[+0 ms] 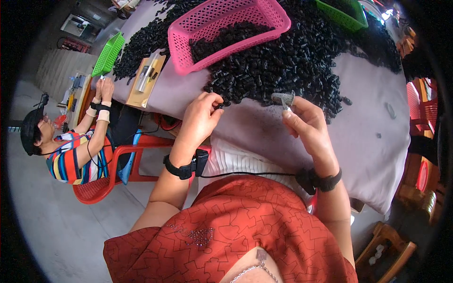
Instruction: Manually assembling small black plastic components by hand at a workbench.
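Note:
A large heap of small black parts (283, 61) lies on the cloth-covered table (368, 137) in front of me. At the heap's near edge, my left hand (202, 117) is closed in a pinch, with a small black part (220, 106) at its fingertips. To the right, my right hand (309, 126) grips a small tool between thumb and fingers. This tool (284, 100) has a pale narrow stem and a speckled grey flat end, its exact kind unclear. The two hands are apart, and both wrists wear black straps.
A pink perforated basket (181, 56) with black parts sits on the heap. Green baskets (107, 55) stand at far left and far right. Left of the pink basket lies a tan board (138, 98) with a clear cylinder. A co-worker (85, 146) sits at left on a red chair (94, 191).

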Motion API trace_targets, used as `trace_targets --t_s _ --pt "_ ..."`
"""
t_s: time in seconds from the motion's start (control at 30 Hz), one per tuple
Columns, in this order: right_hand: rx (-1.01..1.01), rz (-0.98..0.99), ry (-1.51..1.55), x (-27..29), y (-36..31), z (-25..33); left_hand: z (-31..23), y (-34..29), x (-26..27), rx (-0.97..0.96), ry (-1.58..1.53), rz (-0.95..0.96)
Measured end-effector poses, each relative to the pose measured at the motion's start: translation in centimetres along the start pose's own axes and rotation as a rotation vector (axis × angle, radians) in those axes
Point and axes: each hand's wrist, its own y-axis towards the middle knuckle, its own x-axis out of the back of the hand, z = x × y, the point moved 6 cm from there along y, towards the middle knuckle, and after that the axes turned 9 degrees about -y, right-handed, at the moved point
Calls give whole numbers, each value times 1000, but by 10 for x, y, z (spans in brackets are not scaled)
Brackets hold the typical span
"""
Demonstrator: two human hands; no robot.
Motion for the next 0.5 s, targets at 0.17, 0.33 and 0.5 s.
trace_targets --t_s 0.17,0.33,0.5 --pt "-3 4 -35 2 1 -1 6 -4 -1 80 -87 -7" --pt "4 5 0 -5 -3 8 3 -3 -10 183 -737 43" --pt "120 94 6 -11 -8 14 -26 8 -44 355 -1382 243"
